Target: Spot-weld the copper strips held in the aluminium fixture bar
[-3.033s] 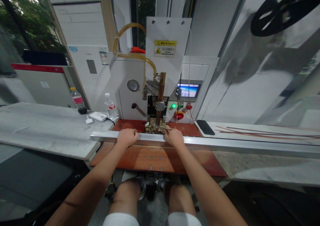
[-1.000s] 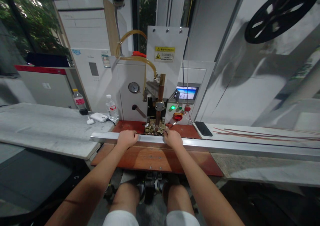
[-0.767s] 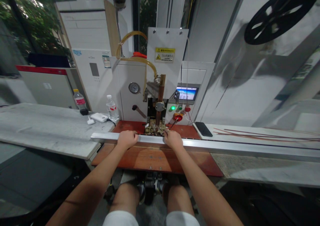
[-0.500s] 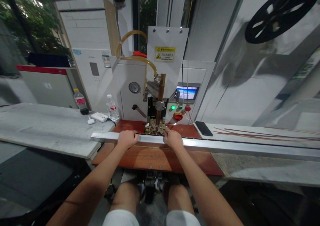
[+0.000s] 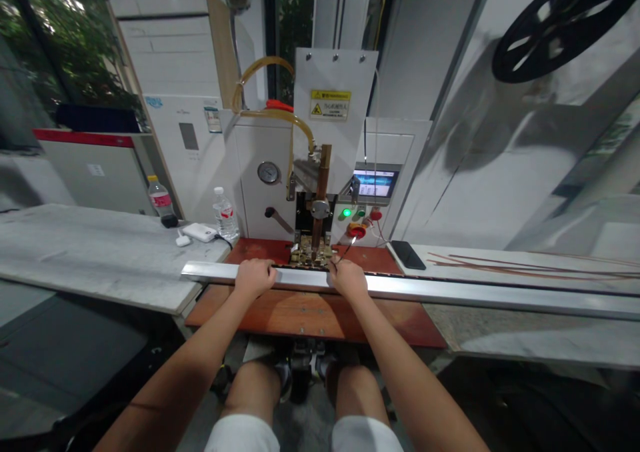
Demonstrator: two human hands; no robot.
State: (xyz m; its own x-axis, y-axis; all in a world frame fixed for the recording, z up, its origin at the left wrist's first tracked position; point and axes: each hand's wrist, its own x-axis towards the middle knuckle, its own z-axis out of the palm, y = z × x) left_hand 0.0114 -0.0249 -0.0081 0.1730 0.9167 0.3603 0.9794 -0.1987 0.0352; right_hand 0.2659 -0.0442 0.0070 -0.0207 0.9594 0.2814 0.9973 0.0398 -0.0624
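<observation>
Red bench (image 5: 310, 319), welder (image 5: 320, 199) behind: left hand (image 5: 255, 277) and right hand (image 5: 349, 280), fingers clamped on metal rail (image 5: 450, 291). Probably stiff, light, slick; best gripped mid-length.

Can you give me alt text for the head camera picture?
A seated person's left hand and right hand rest on a long aluminium rail before a white bench machine with a pressure gauge, lit screen and green lamp. A water bottle stands left of it.

The grey worktop (image 5: 90, 259) bears two bottles (image 5: 223, 213), a power bank (image 5: 199, 233), a phone (image 5: 409, 255), copper strips (image 5: 525, 269) and an aluminium rail (image 5: 450, 291).
</observation>
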